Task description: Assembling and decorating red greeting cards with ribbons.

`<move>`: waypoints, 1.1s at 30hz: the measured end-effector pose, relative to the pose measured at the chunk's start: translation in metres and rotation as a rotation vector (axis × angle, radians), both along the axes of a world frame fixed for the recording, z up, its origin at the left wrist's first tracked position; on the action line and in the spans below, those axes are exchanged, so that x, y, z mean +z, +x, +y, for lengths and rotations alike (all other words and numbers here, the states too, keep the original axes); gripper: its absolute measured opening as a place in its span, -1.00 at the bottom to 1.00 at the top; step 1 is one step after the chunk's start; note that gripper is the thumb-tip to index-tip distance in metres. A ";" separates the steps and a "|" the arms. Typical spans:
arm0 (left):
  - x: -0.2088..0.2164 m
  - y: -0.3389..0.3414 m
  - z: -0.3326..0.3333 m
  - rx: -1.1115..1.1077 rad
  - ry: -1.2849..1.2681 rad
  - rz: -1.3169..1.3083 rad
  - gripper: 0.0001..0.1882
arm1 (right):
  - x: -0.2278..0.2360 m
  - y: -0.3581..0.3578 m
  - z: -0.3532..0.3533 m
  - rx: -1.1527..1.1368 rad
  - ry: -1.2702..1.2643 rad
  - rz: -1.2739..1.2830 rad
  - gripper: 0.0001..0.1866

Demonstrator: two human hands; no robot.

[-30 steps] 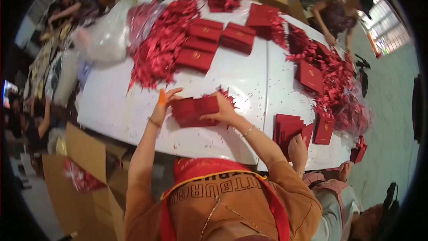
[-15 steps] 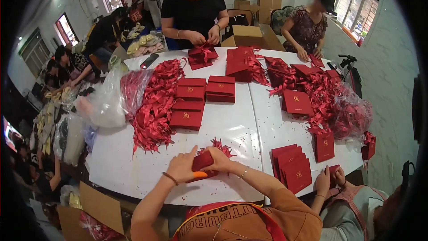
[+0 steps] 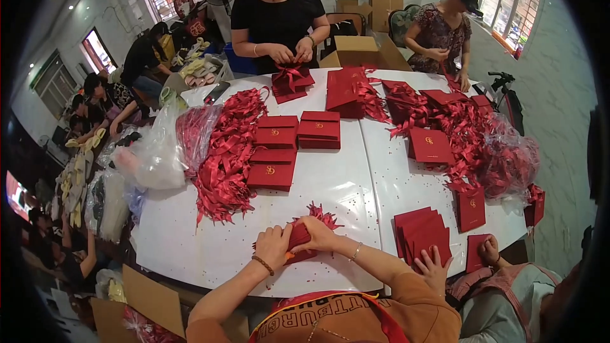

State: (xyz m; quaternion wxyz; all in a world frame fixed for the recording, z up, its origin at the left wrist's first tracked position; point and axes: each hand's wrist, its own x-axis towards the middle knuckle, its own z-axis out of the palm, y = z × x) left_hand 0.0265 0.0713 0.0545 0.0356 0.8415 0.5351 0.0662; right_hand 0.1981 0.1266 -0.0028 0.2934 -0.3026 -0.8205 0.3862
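— So, what's closest to the camera?

— Both of the person's hands, close together at the near edge of the white table. The left hand and the right hand are closed from either side on one small red envelope; it sits tilted between them, mostly covered by the fingers. I cannot tell exactly which fingers pinch it.

— Anything right around it?

— A short tuft of red ribbon lies just beyond the right hand, touching or nearly touching the envelope. To the right, another person's hand rests spread on a fanned stack of red envelopes.

— And farther out?

— Mid-table, four red boxes lie in a rough block, beside a long heap of red ribbons on the left. A clear plastic bag stands left of that heap. At the far edge, a person in black handles ribbons over a red box, and a cardboard box stands just beside them.
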 end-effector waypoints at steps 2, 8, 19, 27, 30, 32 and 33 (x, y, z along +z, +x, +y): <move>0.004 0.004 -0.002 -0.011 0.029 -0.025 -0.28 | -0.007 0.002 0.001 0.003 0.031 -0.001 -0.29; 0.000 0.004 -0.005 0.023 -0.023 -0.003 -0.42 | 0.007 0.009 -0.002 -0.052 0.330 -0.094 -0.17; 0.019 -0.013 -0.008 0.237 -0.251 -0.305 -0.36 | 0.013 0.040 -0.076 -0.271 -0.193 -0.305 -0.45; 0.013 -0.006 -0.029 0.286 -0.454 -0.498 -0.34 | 0.011 0.059 -0.059 -0.167 -0.536 -0.149 -0.18; -0.007 -0.016 -0.030 0.336 -0.531 -0.642 -0.33 | 0.002 0.065 -0.074 -0.071 -0.532 -0.042 -0.18; -0.016 -0.017 -0.034 0.372 -0.585 -0.740 -0.33 | 0.004 0.063 -0.076 -0.025 -0.258 -0.139 -0.21; -0.019 -0.017 -0.037 0.377 -0.601 -0.738 -0.33 | 0.006 0.063 -0.076 -0.024 -0.265 -0.140 -0.21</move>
